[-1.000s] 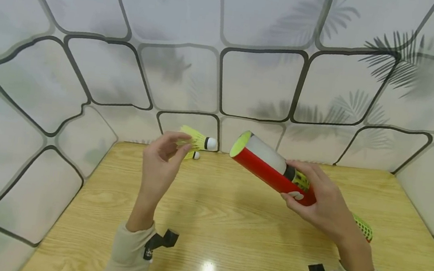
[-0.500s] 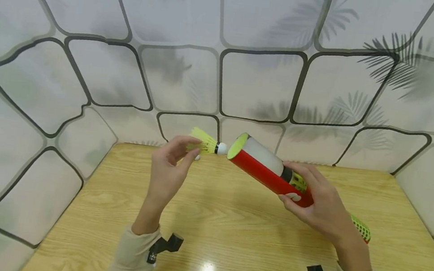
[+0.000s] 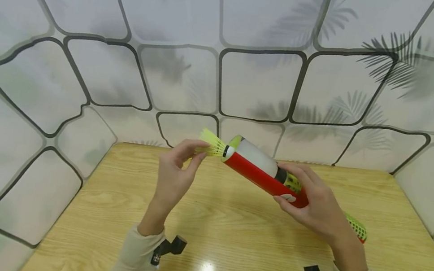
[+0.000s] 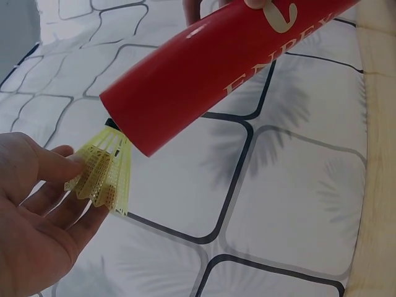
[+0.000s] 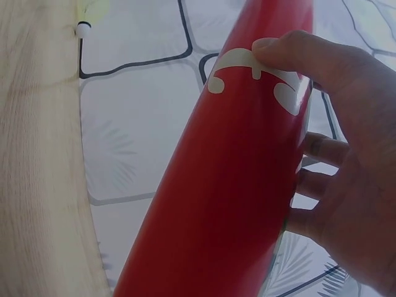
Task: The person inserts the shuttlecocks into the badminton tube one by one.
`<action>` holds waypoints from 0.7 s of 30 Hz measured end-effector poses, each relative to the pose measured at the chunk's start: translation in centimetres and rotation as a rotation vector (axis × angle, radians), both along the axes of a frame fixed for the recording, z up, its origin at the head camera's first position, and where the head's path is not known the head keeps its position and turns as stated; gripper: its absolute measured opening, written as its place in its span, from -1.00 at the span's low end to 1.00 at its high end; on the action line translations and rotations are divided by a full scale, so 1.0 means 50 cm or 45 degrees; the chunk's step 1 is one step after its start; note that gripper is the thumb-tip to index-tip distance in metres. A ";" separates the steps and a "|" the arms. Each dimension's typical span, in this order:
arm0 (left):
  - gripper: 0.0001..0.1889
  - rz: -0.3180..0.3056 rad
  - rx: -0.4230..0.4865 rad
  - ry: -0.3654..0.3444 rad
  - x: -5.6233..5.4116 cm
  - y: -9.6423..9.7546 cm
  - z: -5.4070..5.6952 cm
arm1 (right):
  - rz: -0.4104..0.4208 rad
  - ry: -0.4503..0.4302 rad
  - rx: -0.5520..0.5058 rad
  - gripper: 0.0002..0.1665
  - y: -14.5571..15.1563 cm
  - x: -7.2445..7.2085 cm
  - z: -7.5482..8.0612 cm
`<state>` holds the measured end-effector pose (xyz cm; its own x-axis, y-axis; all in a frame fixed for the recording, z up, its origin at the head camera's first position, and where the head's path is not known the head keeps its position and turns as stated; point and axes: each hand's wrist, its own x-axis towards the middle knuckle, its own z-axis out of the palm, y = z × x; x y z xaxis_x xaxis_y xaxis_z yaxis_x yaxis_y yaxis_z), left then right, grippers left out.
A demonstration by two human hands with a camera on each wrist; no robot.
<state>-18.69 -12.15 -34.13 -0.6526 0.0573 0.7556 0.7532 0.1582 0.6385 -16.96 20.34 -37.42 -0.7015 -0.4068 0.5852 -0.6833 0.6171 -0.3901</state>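
Note:
A yellow shuttlecock (image 3: pixel 211 145) with a black band and white cork is pinched at its skirt between the thumb and fingers of my left hand (image 3: pixel 176 171). Its cork end is at the open mouth of a red shuttlecock tube (image 3: pixel 253 170); in the left wrist view the cork is hidden inside the rim and the skirt (image 4: pixel 102 164) sticks out. My right hand (image 3: pixel 316 204) grips the tube around its middle, thumb on the white logo (image 5: pixel 250 65). The tube tilts with its mouth up and to the left. Its green dotted far end (image 3: pixel 357 227) shows beyond my right wrist.
Another yellow shuttlecock with a white cork (image 5: pixel 83 29) lies by the table's back edge in the right wrist view; my left hand covers it in the head view. The wooden table (image 3: pixel 206 224) meets a patterned light wall covering (image 3: pixel 260 84) behind.
My left hand has moved right with the shuttlecock, bringing its cork from clear of the tube to the tube's mouth. My right hand and the tube have shifted slightly left.

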 end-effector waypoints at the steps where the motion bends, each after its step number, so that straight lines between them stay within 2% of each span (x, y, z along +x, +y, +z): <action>1: -0.78 0.007 -0.009 0.007 0.000 0.001 0.000 | 0.001 -0.004 0.000 -0.07 -0.001 0.000 0.000; 7: -0.79 0.062 -0.090 0.069 0.001 0.006 0.000 | 0.007 -0.007 0.007 -0.09 -0.008 0.001 -0.003; 10: -0.78 0.060 -0.106 0.083 0.002 0.009 0.000 | 0.007 0.002 0.009 -0.11 -0.009 0.000 -0.005; 21: -0.78 0.005 -0.131 0.027 0.006 0.018 -0.002 | 0.008 -0.017 0.023 -0.11 -0.015 0.000 -0.009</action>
<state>-18.39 -11.25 -34.25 -0.6368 0.1323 0.7596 0.7656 0.2251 0.6026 -16.96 19.61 -37.89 -0.7066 -0.4217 0.5682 -0.6820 0.6198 -0.3882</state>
